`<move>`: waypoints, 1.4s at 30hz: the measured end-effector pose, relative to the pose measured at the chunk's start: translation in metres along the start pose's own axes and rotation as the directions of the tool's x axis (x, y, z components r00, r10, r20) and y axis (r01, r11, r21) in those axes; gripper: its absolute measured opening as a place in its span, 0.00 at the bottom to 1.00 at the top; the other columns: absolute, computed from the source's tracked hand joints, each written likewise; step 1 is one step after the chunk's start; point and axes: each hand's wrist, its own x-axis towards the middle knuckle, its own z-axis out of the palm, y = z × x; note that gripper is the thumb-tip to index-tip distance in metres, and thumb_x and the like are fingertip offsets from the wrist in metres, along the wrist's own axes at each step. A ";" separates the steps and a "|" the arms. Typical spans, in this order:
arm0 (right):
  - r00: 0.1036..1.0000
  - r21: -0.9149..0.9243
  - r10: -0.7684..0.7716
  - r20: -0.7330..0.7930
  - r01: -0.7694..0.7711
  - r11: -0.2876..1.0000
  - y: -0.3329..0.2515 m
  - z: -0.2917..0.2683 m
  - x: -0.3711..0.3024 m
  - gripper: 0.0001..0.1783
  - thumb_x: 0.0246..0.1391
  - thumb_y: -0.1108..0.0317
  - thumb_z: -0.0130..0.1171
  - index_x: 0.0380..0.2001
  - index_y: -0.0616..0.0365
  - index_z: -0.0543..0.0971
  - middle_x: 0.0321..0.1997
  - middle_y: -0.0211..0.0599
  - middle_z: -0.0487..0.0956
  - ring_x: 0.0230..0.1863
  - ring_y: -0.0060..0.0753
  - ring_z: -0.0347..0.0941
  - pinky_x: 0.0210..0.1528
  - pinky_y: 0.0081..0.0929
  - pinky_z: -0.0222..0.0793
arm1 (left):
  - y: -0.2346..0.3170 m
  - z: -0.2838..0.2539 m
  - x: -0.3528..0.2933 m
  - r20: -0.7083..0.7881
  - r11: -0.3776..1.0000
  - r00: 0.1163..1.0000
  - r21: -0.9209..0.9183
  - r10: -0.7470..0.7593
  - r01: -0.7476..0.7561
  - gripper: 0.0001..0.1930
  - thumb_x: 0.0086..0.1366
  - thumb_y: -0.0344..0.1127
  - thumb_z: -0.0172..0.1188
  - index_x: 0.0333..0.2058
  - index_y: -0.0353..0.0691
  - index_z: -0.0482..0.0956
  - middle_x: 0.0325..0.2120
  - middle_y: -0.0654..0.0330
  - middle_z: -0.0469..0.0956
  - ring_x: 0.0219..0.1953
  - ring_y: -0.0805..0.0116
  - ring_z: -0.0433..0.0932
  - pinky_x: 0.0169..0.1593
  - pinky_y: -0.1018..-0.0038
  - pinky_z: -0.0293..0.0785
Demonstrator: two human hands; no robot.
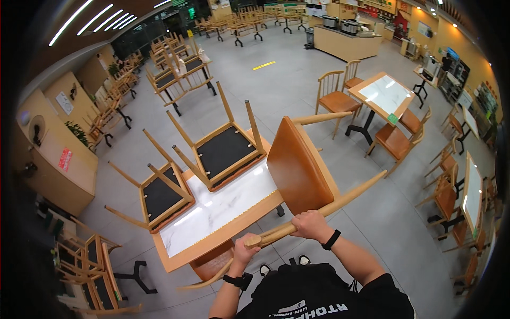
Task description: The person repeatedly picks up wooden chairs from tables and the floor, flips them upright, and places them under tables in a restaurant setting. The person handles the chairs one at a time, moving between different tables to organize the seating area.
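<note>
Both my hands grip a wooden chair [297,170] with a brown padded seat, tilted on its side at the right end of a table. My left hand [246,250] is closed around the near end of its frame, and my right hand [312,226] wraps the wood beside the seat's lower edge. The table [183,231] has a white marbled top with a wooden border. Two chairs rest upside down on it, one [226,154] in the middle and one [162,199] at the left, legs up. Another brown chair [212,261] stands partly hidden at the table's near side.
To the right, a marbled table [382,91] has upright brown chairs around it, one [396,141] nearest me. More tables with upturned chairs [180,77] stand farther back. A stack of chairs [95,266] is at lower left, below a beige counter [69,165]. A serving counter [345,42] stands at the back.
</note>
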 end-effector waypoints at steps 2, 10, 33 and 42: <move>1.000 0.030 -0.008 0.001 0.008 1.000 0.013 -0.002 -0.016 0.19 0.29 0.52 0.70 0.16 0.51 0.73 0.16 0.30 0.74 0.23 0.34 0.76 0.25 0.32 0.70 | 0.019 0.013 -0.001 0.089 0.997 0.996 0.081 0.002 -0.010 0.20 0.49 0.44 0.72 0.33 0.35 0.78 0.28 0.60 0.78 0.30 0.66 0.76 0.37 0.72 0.72; 0.996 0.113 -0.081 -0.026 0.084 0.990 0.044 -0.011 -0.047 0.19 0.30 0.51 0.70 0.17 0.52 0.75 0.16 0.31 0.75 0.22 0.35 0.76 0.25 0.32 0.70 | 0.032 0.062 -0.026 0.052 0.932 0.964 0.276 -0.261 0.237 0.17 0.50 0.33 0.70 0.38 0.34 0.77 0.41 0.55 0.80 0.46 0.69 0.77 0.45 0.72 0.72; 0.908 -0.129 0.373 0.191 -0.353 0.927 -0.005 -0.121 -0.235 0.11 0.26 0.63 0.67 0.15 0.55 0.76 0.15 0.42 0.75 0.20 0.45 0.75 0.25 0.37 0.71 | 0.079 0.198 -0.090 0.213 0.945 0.946 -0.168 -0.243 0.281 0.20 0.56 0.48 0.65 0.34 0.33 0.80 0.20 0.52 0.79 0.22 0.60 0.79 0.30 0.71 0.73; 0.842 0.072 0.372 0.390 -0.431 0.900 -0.015 -0.016 -0.247 0.13 0.29 0.61 0.67 0.19 0.56 0.77 0.16 0.40 0.76 0.20 0.44 0.74 0.25 0.36 0.69 | 0.013 0.181 -0.132 0.056 0.943 0.950 0.153 -0.308 0.297 0.18 0.54 0.47 0.67 0.29 0.34 0.80 0.18 0.53 0.77 0.21 0.54 0.79 0.27 0.68 0.75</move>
